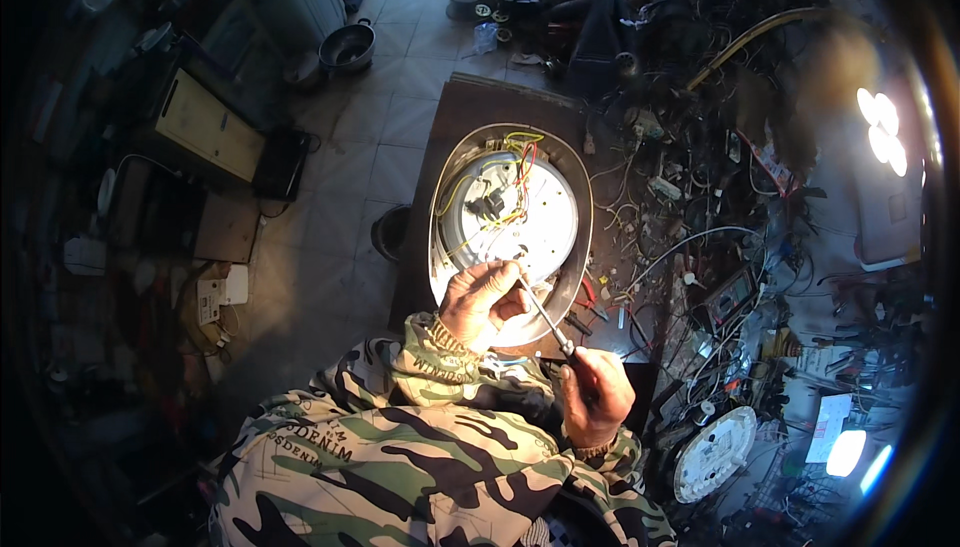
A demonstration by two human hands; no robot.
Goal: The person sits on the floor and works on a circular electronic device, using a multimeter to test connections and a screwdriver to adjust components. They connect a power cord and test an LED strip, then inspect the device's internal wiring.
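Note:
An oval metal appliance housing (582, 187) holds a round white metal plate (545, 212) with black parts and yellow, red and blue wires. At its lower part, my left hand (478, 302) pinches the tip end of a long screwdriver (543, 312); whether a small piece is also between those fingertips is too small to tell. Below and to the right, my right hand (596, 397) is closed round the screwdriver's dark handle, its shaft slanting up to the left. Red-handled pliers (590, 290) lie just right of the housing.
The brown tabletop (440, 117) carries the housing. Tangled wires, a multimeter (725, 302) and a white oval plate (714, 457) crowd the right side. Leftward are tiled floor (405, 57), a black pot (346, 47), a yellow cabinet (208, 123) and a dark bucket (388, 232). Bright lamps (880, 132) shine at far right.

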